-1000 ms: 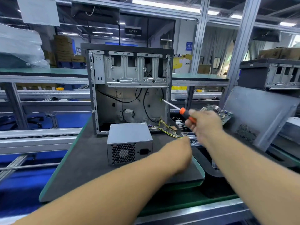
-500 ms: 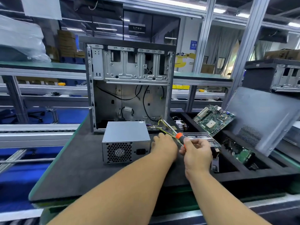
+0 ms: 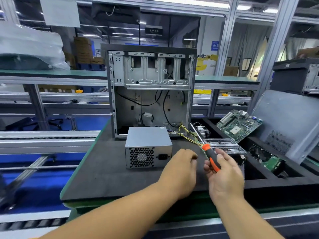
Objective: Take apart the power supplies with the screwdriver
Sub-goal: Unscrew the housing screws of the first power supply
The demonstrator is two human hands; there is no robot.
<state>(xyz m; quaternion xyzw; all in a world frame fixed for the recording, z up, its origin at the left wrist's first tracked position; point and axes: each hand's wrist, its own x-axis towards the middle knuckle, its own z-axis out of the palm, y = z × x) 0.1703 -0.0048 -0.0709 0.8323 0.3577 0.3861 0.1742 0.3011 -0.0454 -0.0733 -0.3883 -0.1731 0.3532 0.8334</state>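
the power supply (image 3: 148,147) sits on the dark foam mat (image 3: 103,169), just left of the left hand's fingertips, fan grille and socket facing the person, its yellow wire bundle (image 3: 187,136) trailing off beyond the fingers toward the open computer case (image 3: 151,90) behind it. the left hand (image 3: 179,171) hovers with fingers loosely curled and holding nothing i can see; whether the tips touch the mat i cannot tell. just right of it, the right hand (image 3: 224,176) has the screwdriver (image 3: 211,158) lying across half-open fingers, thumb and fingertips only lightly on the orange and black handle. the shaft points away, toward the wires; its tip is lost against them.

the likely trouble is that loose hold: if the handle is being turned round in the fingers, it could slip and drop onto the mat or into the tray. the tip could also snag the yellow wires just ahead of the fingers and drag the supply. and the supply is unbraced, so pressing a screw without the left hand steadying it would probably shove it along the foam.

beyond the right fingers, the black foam tray (image 3: 259,185) holds a clear plastic part (image 3: 222,144) nearest them, a heatsink-like piece behind, a motherboard (image 3: 239,125) propped on edge farther right, and a green board (image 3: 272,163) lower down. a grey side panel (image 3: 290,121) leans at the far right.
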